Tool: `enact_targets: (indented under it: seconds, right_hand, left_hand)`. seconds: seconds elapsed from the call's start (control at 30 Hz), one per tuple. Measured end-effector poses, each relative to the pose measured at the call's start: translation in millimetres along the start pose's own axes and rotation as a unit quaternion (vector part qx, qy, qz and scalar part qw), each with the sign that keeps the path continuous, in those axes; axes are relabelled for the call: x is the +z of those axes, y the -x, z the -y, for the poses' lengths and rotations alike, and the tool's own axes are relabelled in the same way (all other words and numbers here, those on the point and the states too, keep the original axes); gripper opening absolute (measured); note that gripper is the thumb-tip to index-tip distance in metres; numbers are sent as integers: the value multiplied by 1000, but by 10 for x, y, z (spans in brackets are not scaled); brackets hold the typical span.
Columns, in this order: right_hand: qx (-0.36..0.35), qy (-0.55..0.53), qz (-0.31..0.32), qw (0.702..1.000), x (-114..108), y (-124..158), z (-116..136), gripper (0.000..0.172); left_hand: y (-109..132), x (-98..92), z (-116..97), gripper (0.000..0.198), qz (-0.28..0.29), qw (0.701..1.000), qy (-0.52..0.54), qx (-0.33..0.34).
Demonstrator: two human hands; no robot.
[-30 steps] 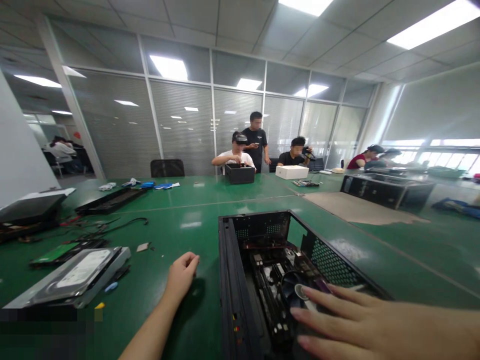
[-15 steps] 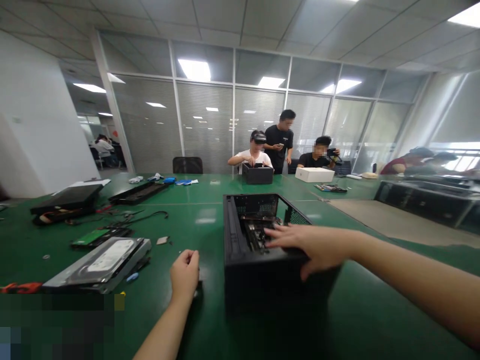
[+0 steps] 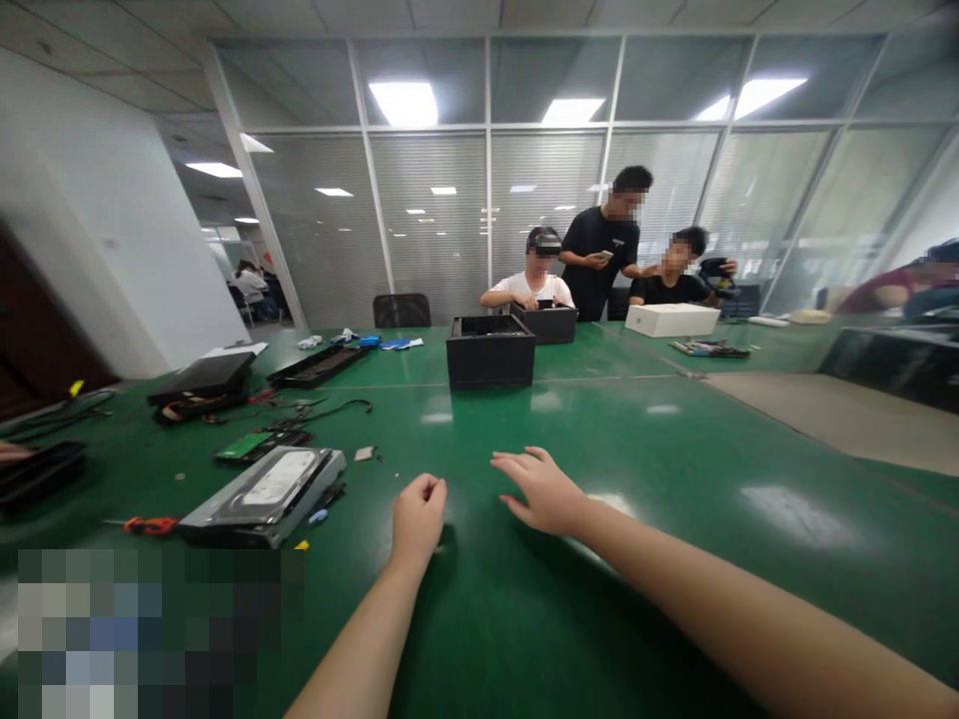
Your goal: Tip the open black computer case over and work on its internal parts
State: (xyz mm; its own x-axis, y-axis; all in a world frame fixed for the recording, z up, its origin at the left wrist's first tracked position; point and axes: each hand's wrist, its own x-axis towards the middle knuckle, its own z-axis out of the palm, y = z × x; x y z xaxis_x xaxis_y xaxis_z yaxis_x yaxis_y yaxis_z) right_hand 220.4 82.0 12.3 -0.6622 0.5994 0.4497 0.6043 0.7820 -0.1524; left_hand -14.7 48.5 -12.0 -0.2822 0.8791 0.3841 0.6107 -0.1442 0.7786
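Observation:
My left hand is closed over the green table, its fingers curled. Whatever may be inside them is hidden. To its right, my right hand hovers with fingers apart and nothing in it. Beyond both hands a black computer case, open at the top, stands on the far part of the table, apart from them. Left of my left hand lies a silver hard drive with a white label. A small light-coloured piece sits between the drive and my hands.
A screwdriver with a red handle, a green circuit board, loose cables and black casings lie at left. Across the table a person works in another black case. A white box stands at the right.
The computer case has gone from under my right hand to the far side of the table. My right hand is now away from it. My left hand stays closed.

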Motion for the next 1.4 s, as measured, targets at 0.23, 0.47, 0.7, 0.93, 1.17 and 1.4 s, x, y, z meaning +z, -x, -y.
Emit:
enact_targets:
  seconds: [0.23,0.47,0.7,0.93,1.17,1.4]
  right_hand:
    - [192,-91,-37,976,-317,1327,-70,44]
    - [274,-138,-108,946,-554,1695,-302,38]
    - [284,-170,-135,934,-513,1582,-521,38]
    - [263,-198,-150,932,-569,1613,-504,39]
    - [226,-172,-210,935,-654,1609,-536,41]
    - [173,42,-348,920,-1441,1479,-598,44]
  left_hand:
    - [12,16,0,30,13,1000,-25,-5]
    - [57,-47,-117,30,36,994,-102,12]
    - [33,-574,-240,19,31,957,-286,37]
    - [-53,-1161,4,42,4,849,-521,-94]
    - [-124,-1138,258,47,31,847,-506,-159]
    - [-216,-1176,468,53,31,865,-476,-155]
